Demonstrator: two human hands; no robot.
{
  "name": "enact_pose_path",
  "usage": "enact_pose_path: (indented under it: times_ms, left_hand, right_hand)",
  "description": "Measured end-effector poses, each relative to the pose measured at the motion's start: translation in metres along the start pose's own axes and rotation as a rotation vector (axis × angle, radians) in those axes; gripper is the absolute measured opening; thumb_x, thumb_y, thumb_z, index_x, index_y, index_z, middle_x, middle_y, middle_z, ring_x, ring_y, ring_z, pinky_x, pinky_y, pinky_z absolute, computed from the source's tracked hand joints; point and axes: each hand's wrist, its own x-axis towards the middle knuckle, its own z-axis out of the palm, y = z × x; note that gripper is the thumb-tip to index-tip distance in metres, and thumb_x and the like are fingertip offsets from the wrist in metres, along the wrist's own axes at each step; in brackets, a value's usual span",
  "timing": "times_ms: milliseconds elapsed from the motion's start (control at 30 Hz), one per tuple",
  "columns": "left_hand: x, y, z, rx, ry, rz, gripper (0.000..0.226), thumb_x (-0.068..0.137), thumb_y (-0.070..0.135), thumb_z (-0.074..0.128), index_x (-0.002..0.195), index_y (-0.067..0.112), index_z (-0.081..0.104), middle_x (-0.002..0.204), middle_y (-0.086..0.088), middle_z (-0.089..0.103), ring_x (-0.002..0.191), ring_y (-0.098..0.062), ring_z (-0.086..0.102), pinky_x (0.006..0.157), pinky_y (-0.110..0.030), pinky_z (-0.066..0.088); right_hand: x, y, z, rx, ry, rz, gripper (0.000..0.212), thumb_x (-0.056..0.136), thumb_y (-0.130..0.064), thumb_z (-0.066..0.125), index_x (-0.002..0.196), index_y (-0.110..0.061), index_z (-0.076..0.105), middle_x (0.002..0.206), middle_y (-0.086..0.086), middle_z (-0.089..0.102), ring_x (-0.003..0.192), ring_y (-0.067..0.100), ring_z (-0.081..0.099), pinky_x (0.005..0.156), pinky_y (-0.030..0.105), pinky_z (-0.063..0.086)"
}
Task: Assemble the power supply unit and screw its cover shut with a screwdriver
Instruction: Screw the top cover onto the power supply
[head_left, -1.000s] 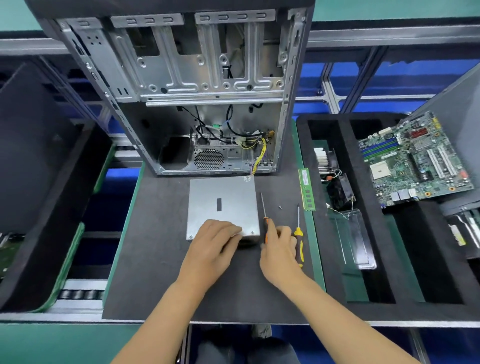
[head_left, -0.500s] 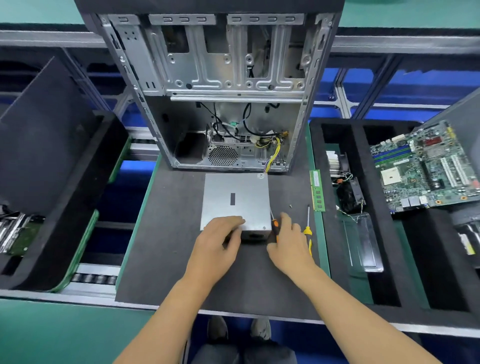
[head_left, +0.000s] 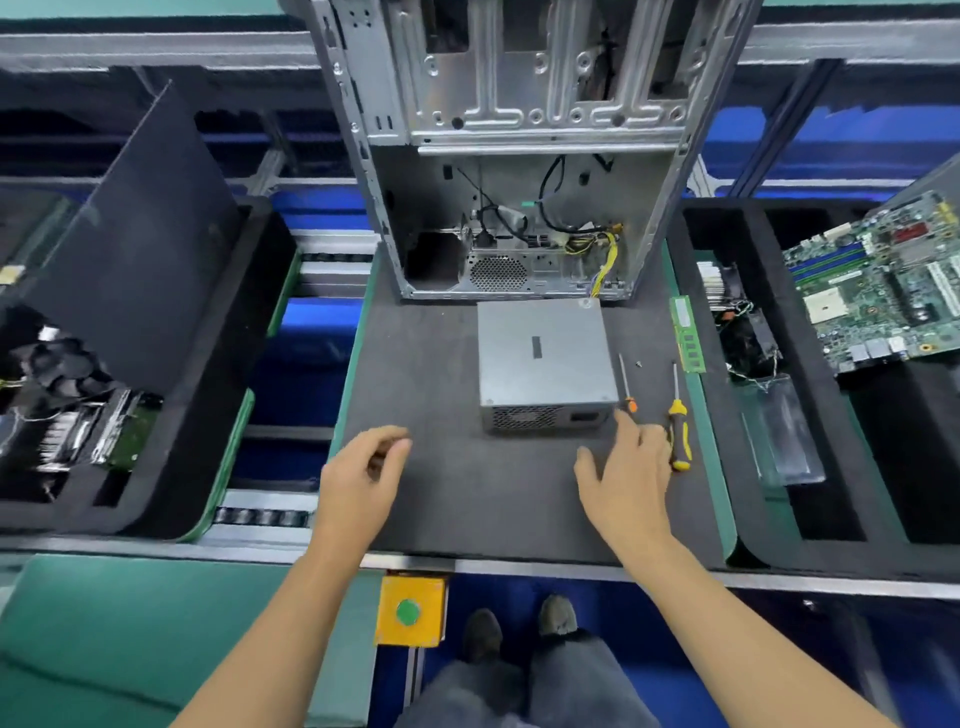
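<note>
Now both hands' fingers hang loose, holding nothing, near the power supply unit.

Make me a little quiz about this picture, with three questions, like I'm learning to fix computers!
1. True or false: the right hand is gripping the yellow-handled screwdriver.
2. Which lies closer to the power supply unit? A. the orange-handled screwdriver B. the yellow-handled screwdriver C. the green memory stick
3. Fill in: the tiny loose screw lies on the mat between the two ______.

Key:
1. False; the fingers are spread and hold nothing.
2. A
3. screwdrivers
</note>
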Motion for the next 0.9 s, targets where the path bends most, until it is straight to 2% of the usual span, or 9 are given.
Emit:
enact_pose_path:
  times_ms: [100, 167, 233, 267, 367, 433, 600, 767, 900]
  left_hand:
    - [-0.019, -0.034, -0.026, 0.110, -0.080, -0.043, 0.028, 0.081, 0.025, 0.083, 0.105, 0.024, 0.068, 0.092, 0.013, 0.061, 0.082, -0.009, 0.057, 0.077, -0.034, 0.051]
    - [-0.039, -0.054, -0.037, 0.324, -0.248, 0.048, 0.069, 0.070, 0.049, 0.086, 0.128, 0.021, 0.063, 0.123, 0.004, 0.057, 0.110, -0.016, 0.052, 0.096, -0.039, 0.045]
    - [-0.059, -0.068, -0.038, 0.535, -0.434, 0.140, 0.109, 0.062, 0.076, 0.073, 0.153, 0.027, 0.038, 0.159, -0.002, 0.030, 0.143, -0.026, 0.029, 0.113, -0.049, 0.028]
    - [-0.067, -0.071, -0.036, 0.609, -0.500, 0.142, 0.122, 0.060, 0.083, 0.066, 0.159, 0.030, 0.020, 0.167, 0.000, 0.011, 0.151, -0.026, 0.012, 0.118, -0.053, 0.018]
    - [-0.081, -0.074, -0.026, 0.753, -0.550, 0.107, 0.141, 0.052, 0.088, 0.060, 0.158, 0.031, -0.014, 0.167, 0.000, -0.018, 0.153, -0.025, -0.018, 0.120, -0.061, -0.005]
    - [-0.083, -0.070, -0.021, 0.835, -0.554, 0.081, 0.147, 0.047, 0.088, 0.062, 0.158, 0.029, -0.015, 0.168, -0.005, -0.014, 0.154, -0.030, -0.014, 0.117, -0.066, -0.006]
    - [-0.081, -0.062, -0.017, 0.847, -0.583, 0.029, 0.157, 0.026, 0.083, 0.076, 0.158, 0.020, 0.018, 0.163, -0.013, 0.025, 0.150, -0.037, 0.018, 0.107, -0.079, 0.016]
    - [-0.082, -0.061, -0.013, 0.859, -0.582, 0.023, 0.163, 0.017, 0.078, 0.083, 0.157, 0.021, 0.022, 0.160, -0.016, 0.031, 0.147, -0.041, 0.025, 0.102, -0.085, 0.013]
    - [-0.086, -0.051, -0.006, 0.830, -0.574, 0.021, 0.169, 0.011, 0.062, 0.095, 0.157, 0.024, 0.019, 0.158, -0.019, 0.030, 0.145, -0.046, 0.026, 0.100, -0.086, 0.005]
  right_hand:
    - [-0.020, -0.011, 0.010, 0.246, 0.088, 0.096, 0.052, 0.093, -0.023, 0.062, 0.138, -0.011, 0.041, 0.122, 0.010, 0.037, 0.098, 0.028, 0.046, 0.089, 0.042, 0.043]
    - [-0.034, -0.018, 0.018, 0.266, 0.110, -0.002, 0.043, 0.091, -0.018, 0.065, 0.129, -0.009, 0.047, 0.117, 0.006, 0.036, 0.091, 0.021, 0.042, 0.086, 0.038, 0.041]
    - [-0.044, -0.024, 0.029, 0.241, 0.088, -0.088, 0.041, 0.089, -0.016, 0.069, 0.125, -0.008, 0.051, 0.114, 0.003, 0.035, 0.087, 0.011, 0.032, 0.087, 0.034, 0.036]
    - [-0.047, -0.026, 0.033, 0.236, 0.065, -0.086, 0.043, 0.088, -0.017, 0.069, 0.126, -0.008, 0.051, 0.115, 0.004, 0.036, 0.089, 0.010, 0.032, 0.088, 0.032, 0.034]
    - [-0.050, -0.030, 0.042, 0.239, 0.028, -0.030, 0.049, 0.088, -0.018, 0.069, 0.132, -0.010, 0.047, 0.120, 0.009, 0.037, 0.102, 0.022, 0.042, 0.091, 0.030, 0.029]
    - [-0.049, -0.030, 0.042, 0.232, 0.031, -0.034, 0.050, 0.088, -0.018, 0.069, 0.132, -0.010, 0.047, 0.121, 0.010, 0.037, 0.108, 0.025, 0.042, 0.093, 0.031, 0.028]
    - [-0.045, -0.025, 0.038, 0.197, 0.060, -0.037, 0.052, 0.088, -0.019, 0.069, 0.133, -0.010, 0.046, 0.120, 0.008, 0.037, 0.107, 0.021, 0.039, 0.092, 0.032, 0.029]
    - [-0.043, -0.018, 0.033, 0.174, 0.094, -0.014, 0.052, 0.087, -0.018, 0.071, 0.133, -0.009, 0.048, 0.120, 0.008, 0.036, 0.106, 0.025, 0.041, 0.091, 0.032, 0.030]
    - [-0.038, -0.012, 0.028, 0.121, 0.154, 0.033, 0.054, 0.086, -0.024, 0.072, 0.133, -0.011, 0.049, 0.121, 0.011, 0.038, 0.105, 0.026, 0.037, 0.088, 0.037, 0.030]
